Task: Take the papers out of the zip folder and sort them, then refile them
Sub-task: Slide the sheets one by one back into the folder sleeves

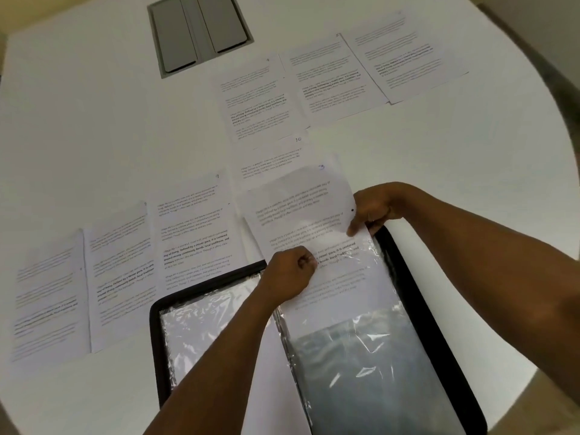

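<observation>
Two hands, left hand [290, 273] and right hand [375, 208], pinch a curling sheet [301, 208] over a crinkled plastic sleeve [361, 356].

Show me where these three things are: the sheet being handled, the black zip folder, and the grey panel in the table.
sheet [301, 208], head view, on its upper printed area.
zip folder [417, 296], head view, on its black right edge.
grey panel [201, 29], head view, on its centre strip.

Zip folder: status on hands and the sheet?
Left hand and right hand pinch one sheet, partway in the zip folder sleeve. Other papers on table. Nothing blocking.
</observation>
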A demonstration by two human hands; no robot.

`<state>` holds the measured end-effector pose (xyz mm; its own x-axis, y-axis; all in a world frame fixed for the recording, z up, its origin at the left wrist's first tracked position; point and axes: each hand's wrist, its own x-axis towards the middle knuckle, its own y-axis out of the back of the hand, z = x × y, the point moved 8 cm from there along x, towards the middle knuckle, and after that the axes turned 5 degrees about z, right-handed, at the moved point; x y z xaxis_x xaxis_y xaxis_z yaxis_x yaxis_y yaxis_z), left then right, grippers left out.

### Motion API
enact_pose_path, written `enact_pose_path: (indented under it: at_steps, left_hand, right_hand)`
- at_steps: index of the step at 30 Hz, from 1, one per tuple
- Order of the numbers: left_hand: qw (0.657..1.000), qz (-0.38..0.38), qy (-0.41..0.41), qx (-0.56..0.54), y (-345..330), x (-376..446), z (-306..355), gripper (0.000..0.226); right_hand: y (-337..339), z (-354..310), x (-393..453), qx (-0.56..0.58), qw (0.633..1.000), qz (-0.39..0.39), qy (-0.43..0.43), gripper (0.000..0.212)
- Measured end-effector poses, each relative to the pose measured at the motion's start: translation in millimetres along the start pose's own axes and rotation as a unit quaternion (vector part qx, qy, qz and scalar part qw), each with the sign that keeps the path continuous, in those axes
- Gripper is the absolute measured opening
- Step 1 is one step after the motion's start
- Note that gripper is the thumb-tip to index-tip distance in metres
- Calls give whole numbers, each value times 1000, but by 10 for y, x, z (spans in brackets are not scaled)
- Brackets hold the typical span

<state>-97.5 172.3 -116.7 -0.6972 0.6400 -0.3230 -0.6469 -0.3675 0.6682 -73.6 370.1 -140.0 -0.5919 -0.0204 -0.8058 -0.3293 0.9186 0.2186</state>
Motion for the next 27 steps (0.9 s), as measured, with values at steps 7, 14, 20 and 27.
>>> enact_pose_path:
  at_steps: [7,14,20,27]
  left_hand:
    - [1000,9,18,0,8,-9,-46,14]
    - [1000,12,19,8,17,-7,-26,11]
    - [1000,18,19,12,38,-20,-23,11]
    - [999,26,9,20,50,-42,6,14]
  right_hand:
    - [146,-61,80,94,980,154,81,45]
    - [-51,-32,11,-162,986,37,27,35]
    - [101,-153,-9,-49,982,153,100,41]
    - [-63,-227,-97,-153,975,116,111,39]
